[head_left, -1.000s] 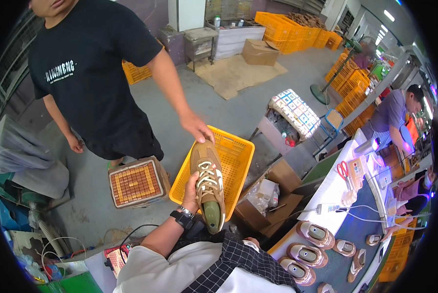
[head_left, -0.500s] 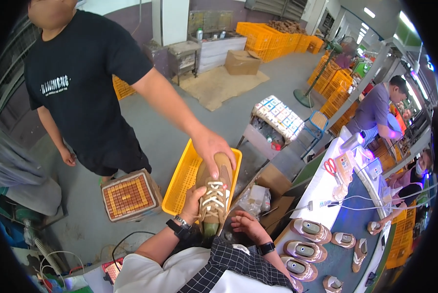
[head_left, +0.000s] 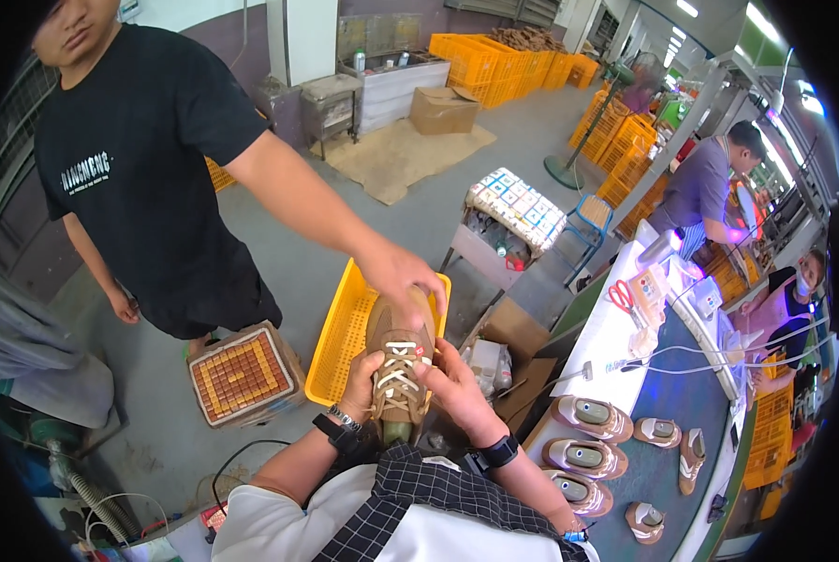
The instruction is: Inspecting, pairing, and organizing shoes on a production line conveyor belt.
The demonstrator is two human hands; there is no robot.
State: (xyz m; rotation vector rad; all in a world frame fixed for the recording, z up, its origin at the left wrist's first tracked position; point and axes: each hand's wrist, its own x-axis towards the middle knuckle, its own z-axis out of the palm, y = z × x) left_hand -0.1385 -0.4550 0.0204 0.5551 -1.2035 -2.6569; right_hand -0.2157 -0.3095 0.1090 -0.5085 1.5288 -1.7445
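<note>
A tan lace-up sneaker with white laces is held out in front of me, toe pointing away. A green shoe last shows in its opening. My left hand grips its left side, and my right hand holds the right side, thumb by the laces. The hand of a person in a black T-shirt rests over the toe. Beneath the sneaker is a yellow plastic basket.
On the right, several tan shoes sit along a dark conveyor belt beside a white ledge. Red-handled scissors lie there. A stool with a tiled top stands left; a cardboard box is right of the basket.
My right hand, apart from the sneaker before, has come in and taken hold of its right side. The other person's hand stays at the toe.
</note>
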